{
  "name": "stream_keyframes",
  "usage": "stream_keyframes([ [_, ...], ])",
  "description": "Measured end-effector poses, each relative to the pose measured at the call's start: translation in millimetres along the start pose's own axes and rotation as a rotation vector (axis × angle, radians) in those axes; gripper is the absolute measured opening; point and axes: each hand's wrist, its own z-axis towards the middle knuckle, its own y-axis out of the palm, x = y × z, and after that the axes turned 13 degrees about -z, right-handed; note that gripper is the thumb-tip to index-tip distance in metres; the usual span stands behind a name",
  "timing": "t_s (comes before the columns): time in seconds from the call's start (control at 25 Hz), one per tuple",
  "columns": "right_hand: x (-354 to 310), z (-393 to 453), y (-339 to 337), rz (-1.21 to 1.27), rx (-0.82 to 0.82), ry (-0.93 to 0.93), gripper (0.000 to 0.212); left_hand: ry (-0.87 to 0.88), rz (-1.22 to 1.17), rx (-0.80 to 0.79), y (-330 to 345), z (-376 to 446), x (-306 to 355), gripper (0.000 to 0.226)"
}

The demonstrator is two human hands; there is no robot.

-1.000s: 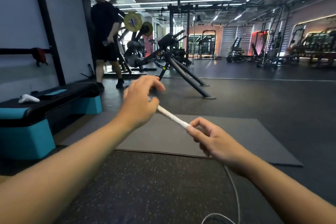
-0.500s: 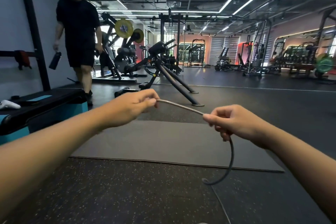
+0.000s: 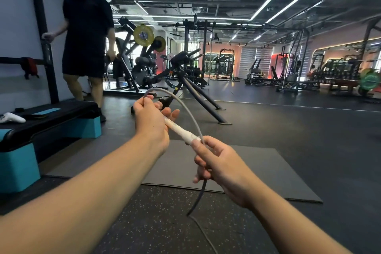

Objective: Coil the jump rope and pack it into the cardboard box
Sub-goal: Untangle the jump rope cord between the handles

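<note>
A step platform (image 3: pixel 51 117) sits far left with a white controller (image 3: pixel 12 118) on it, clear of the work; another person (image 3: pixel 86 35) stands behind it, not involved.

The left hand (image 3: pixel 151 125) is held up at chest height in front of the camera. Its grip is closed around the upper end of the white handle (image 3: pixel 180 130), and the thumb and forefinger also pinch the rope (image 3: pixel 185 107) where it bends back, so the first loop is pinned against the handle and cannot spring open. From that pinch the rope arches up and over to the right.

The right hand (image 3: pixel 216 163) pinches the handle's lower end together with the returning rope, grip closed on both, likely to size the loop to the handle's length. Below it the rope hangs down and trails across the floor (image 3: pixel 268 130), so most of it is not yet coiled. Working in the air over the mat (image 3: pixel 247 167) probably lets the slack feed up freely.

No cardboard box is in view, so packing looks some way off.
</note>
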Motion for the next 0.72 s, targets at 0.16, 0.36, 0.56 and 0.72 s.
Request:
stream_keyframes([
  [0.16, 5.2, 10.7, 2.0, -0.137, 0.218, -0.064, 0.030, 0.045, 0.352, 0.034, -20.0, -3.3, 1.6, 0.014],
  [0.36, -12.3, 19.8, -15.3, -0.697, 0.115, -0.137, 0.036, 0.733, 1.300, -0.739, -25.2, -8.8, 28.2, 0.032],
  [0.56, -36.7, 27.1, -30.6, -0.774, 0.121, -0.230, 0.023, 0.448, 1.762, -1.227, 3.5, -6.1, 20.2, 0.053],
  [0.72, -41.9, 23.5, -45.6, -0.861, 0.129, -0.252, 0.040, 0.280, 1.750, -1.319, 14.7, -1.4, 24.7, 0.057],
])
